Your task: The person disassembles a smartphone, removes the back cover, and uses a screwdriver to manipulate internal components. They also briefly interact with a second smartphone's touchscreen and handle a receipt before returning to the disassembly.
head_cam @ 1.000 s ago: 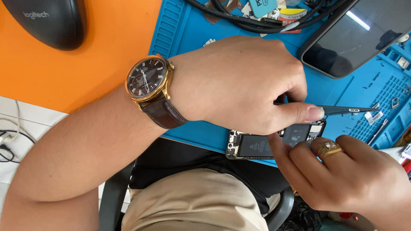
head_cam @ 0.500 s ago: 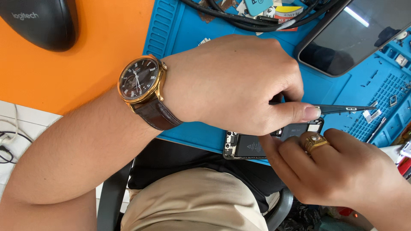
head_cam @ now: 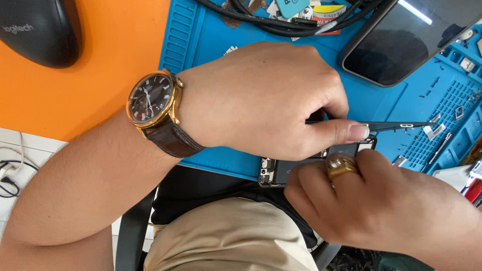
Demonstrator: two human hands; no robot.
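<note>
Head view: left hand (head_cam: 261, 98) reaches across the blue work mat (head_cam: 201, 45), fingers closed in a pinch on black tweezers (head_cam: 396, 125); thumb tip presses the tool's near end, the thin tips point right over the mat's gridded part. Gold-cased watch w/ brown strap (head_cam: 153, 103) on that wrist. Right hand (head_cam: 381, 206) sits lower right, fingers curled onto an opened phone (head_cam: 296, 168) at the mat's near edge, just under the left thumb; gold ring (head_cam: 341, 165) on 1 finger. Phone's dark insides show between the 2 hands, most of it covered by them. Can't tell how firmly the right fingers grip it, but they touch its top face. Detached phone screen (head_cam: 401, 45) lies dark side up at upper right on the mat, beside black cables (head_cam: 261, 20). Black mouse (head_cam: 37, 30) at upper left on the orange desk (head_cam: 100, 60), well apart from the hands. Small metal bits (head_cam: 432, 131) near the tweezer tips.
</note>
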